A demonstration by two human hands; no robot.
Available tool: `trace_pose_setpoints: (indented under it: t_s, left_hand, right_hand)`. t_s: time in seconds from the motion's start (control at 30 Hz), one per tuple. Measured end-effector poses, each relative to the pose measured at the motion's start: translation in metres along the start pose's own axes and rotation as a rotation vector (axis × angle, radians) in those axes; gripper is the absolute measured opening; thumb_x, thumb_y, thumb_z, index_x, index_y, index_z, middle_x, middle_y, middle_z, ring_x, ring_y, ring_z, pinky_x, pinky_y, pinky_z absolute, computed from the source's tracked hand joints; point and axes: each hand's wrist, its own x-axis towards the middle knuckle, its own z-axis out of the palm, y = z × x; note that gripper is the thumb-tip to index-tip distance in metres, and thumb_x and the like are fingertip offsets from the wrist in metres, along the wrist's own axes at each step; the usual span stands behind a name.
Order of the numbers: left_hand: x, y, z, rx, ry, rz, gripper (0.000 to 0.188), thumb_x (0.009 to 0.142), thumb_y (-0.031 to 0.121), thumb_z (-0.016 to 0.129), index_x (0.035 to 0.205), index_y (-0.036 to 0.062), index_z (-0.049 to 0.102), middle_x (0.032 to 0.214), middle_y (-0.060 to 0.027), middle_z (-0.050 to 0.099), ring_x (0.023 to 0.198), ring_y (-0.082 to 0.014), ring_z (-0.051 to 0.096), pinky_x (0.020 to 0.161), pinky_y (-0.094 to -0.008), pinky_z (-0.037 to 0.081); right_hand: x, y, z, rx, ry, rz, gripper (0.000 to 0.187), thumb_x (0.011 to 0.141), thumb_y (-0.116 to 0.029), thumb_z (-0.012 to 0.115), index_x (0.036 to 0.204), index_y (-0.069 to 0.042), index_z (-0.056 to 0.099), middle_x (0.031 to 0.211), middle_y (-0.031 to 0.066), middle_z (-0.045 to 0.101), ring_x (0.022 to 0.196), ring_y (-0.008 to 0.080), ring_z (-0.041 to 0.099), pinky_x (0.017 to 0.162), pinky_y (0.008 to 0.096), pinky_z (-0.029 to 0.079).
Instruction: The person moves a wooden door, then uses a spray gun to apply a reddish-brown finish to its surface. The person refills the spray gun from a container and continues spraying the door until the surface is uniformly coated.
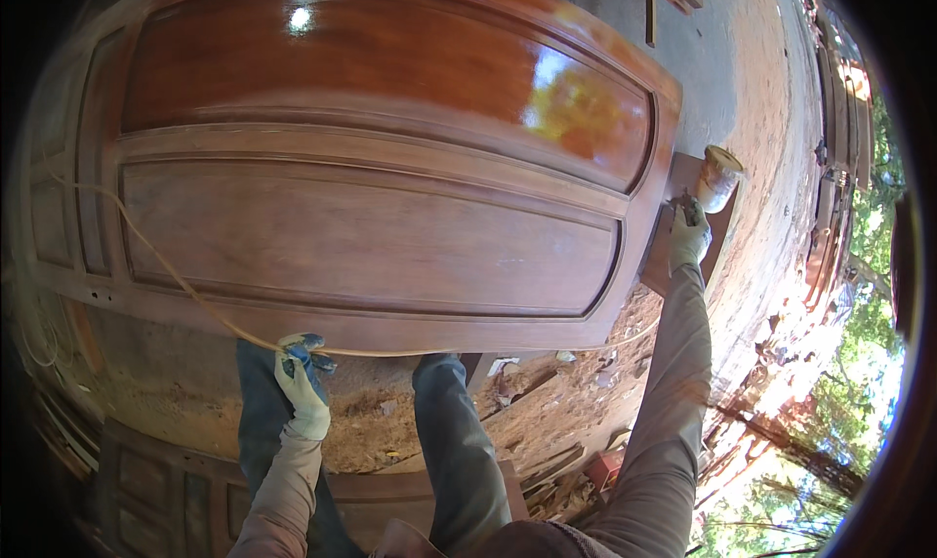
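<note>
- Outdoor workshop yard: dirt ground (761,148) strewn with timber offcuts, trees at 4 o'clock.
- Wooden door (371,168) lies flat; its upper panel, toward 12 o'clock, gleams wet with finish, while the lower panel looks dull, judged uncoated.
- Right hand (689,234), gloved, at 3 o'clock, closed on something small beside the tin can (718,176); what it grips I cannot tell.
- Left hand (303,387), gloved, at 7 o'clock, closed around a thin hose (156,256) trailing across the door.

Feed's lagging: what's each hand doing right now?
Left hand: closed on a hose by the door edge.
Right hand: at the can; grip cannot be told.
</note>
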Motion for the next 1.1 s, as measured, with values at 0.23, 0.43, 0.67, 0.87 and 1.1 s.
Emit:
trace_pose_setpoints:
  t_s: [0.23, 0.43, 0.67, 0.87, 1.1]
  left_hand:
    - [-0.03, 0.041, -0.039, 0.032, 0.026, -0.07, 0.037, 0.099, 0.037, 0.053, 0.107, 0.0014, 0.054, 0.095, -0.0097, 0.063, 0.069, -0.0148, 0.06, 0.058, -0.0282, 0.052]
    - [-0.089, 0.115, -0.134, 0.101, 0.183, -0.134, 0.037, 0.099, 0.037, 0.053, 0.108, 0.0015, 0.054, 0.095, -0.0098, 0.062, 0.069, -0.0162, 0.059, 0.064, -0.0299, 0.05]
    - [-0.119, 0.158, -0.249, 0.053, 0.372, -0.108, 0.033, 0.1, 0.031, 0.052, 0.109, -0.0006, 0.054, 0.097, -0.009, 0.062, 0.077, -0.0156, 0.059, 0.07, -0.029, 0.05]
    - [-0.125, 0.175, -0.294, -0.004, 0.526, -0.253, 0.025, 0.102, 0.023, 0.049, 0.11, 0.0008, 0.055, 0.096, -0.0056, 0.061, 0.084, -0.0124, 0.056, 0.074, -0.0255, 0.047]
    - [-0.132, 0.17, -0.297, -0.081, 0.562, -0.318, 0.03, 0.101, 0.022, 0.05, 0.122, 0.0001, 0.052, 0.108, -0.0072, 0.058, 0.095, -0.0162, 0.055, 0.084, -0.0296, 0.046]
  right_hand:
    - [-0.044, -0.026, -0.013, 0.052, -0.171, 0.035, 0.034, 0.086, -0.015, 0.068, 0.119, -0.007, 0.065, 0.1, 0.0079, 0.073, 0.088, 0.0167, 0.068, 0.076, 0.0306, 0.052]
    - [-0.122, -0.185, 0.034, 0.469, -0.269, -0.131, 0.032, 0.087, -0.014, 0.071, 0.117, -0.005, 0.067, 0.08, -0.0017, 0.065, 0.057, 0.005, 0.055, 0.048, 0.022, 0.043]
    - [-0.247, -0.457, 0.099, 0.71, -0.6, -0.162, 0.036, 0.085, -0.016, 0.072, 0.119, -0.004, 0.065, 0.082, 0.0012, 0.068, 0.064, 0.0061, 0.057, 0.057, 0.0244, 0.047]
    - [-0.341, -0.663, 0.158, 0.86, -0.882, -0.228, 0.037, 0.085, -0.015, 0.069, 0.121, -0.007, 0.065, 0.091, 0.0029, 0.067, 0.069, 0.0093, 0.061, 0.055, 0.0262, 0.051]
    - [-0.385, -0.745, 0.19, 1.185, -1.126, 0.016, 0.024, 0.086, -0.013, 0.071, 0.104, 0.001, 0.064, 0.081, 0.0075, 0.066, 0.058, 0.0147, 0.06, 0.048, 0.0284, 0.048]
